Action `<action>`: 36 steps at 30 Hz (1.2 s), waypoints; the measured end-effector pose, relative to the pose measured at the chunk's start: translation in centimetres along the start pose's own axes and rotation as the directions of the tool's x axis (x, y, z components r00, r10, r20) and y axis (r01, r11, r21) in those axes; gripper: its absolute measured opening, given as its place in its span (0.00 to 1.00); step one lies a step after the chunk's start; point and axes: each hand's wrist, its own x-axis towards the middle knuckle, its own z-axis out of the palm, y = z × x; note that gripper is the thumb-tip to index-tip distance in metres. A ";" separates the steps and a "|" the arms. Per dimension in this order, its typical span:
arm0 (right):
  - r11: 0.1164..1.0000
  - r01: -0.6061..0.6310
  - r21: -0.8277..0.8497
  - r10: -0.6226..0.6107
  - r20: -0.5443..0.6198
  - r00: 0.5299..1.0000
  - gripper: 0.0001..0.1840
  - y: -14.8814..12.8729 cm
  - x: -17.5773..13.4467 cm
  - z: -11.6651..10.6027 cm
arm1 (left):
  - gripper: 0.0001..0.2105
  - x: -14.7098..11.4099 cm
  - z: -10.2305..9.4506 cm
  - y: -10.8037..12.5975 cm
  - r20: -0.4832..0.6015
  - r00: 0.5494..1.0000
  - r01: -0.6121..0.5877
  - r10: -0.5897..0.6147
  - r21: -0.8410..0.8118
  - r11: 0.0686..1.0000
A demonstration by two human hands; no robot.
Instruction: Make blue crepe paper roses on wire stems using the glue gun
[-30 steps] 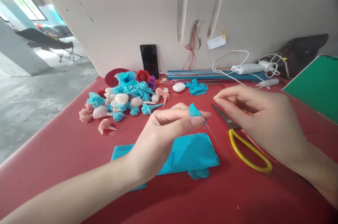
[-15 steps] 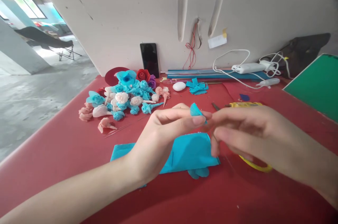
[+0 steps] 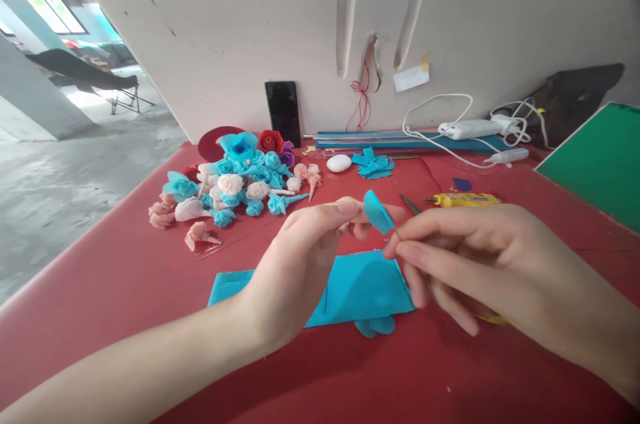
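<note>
A small curved blue crepe-paper petal (image 3: pixel 379 212) is held up between my hands. My right hand (image 3: pixel 465 254) pinches its lower end, where a thin stem seems to show between thumb and fingertip. Against the petal's left edge sits the thumb of my left hand (image 3: pixel 305 251), and the left index finger stretches behind it; how firmly they grip is unclear. Beneath my hands lies a folded sheet of blue crepe paper (image 3: pixel 363 291), partly hidden by my left wrist. Rounded blue cut-outs (image 3: pixel 375 326) stick out from under its near edge.
Paper roses (image 3: pixel 230 185) in blue, white and pink are piled at the left, with thin wires beside them. A phone (image 3: pixel 283 114) leans on the wall. A white egg-shaped object (image 3: pixel 339 163), blue strips (image 3: pixel 373 163), yellow-handled tool (image 3: pixel 465 200), scissors partly behind my right hand, and white cables are further back.
My left thumb has slid back from the petal's face to its left edge. My right fingers have closed at the petal's lower end, and more of the petal shows.
</note>
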 end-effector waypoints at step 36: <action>0.993 0.066 -0.093 -0.070 -0.043 0.997 0.07 0.1 -0.2 0.9 | 0.06 -1.1 -0.4 0.4 0.097 0.992 -0.099 0.079 0.219 0.971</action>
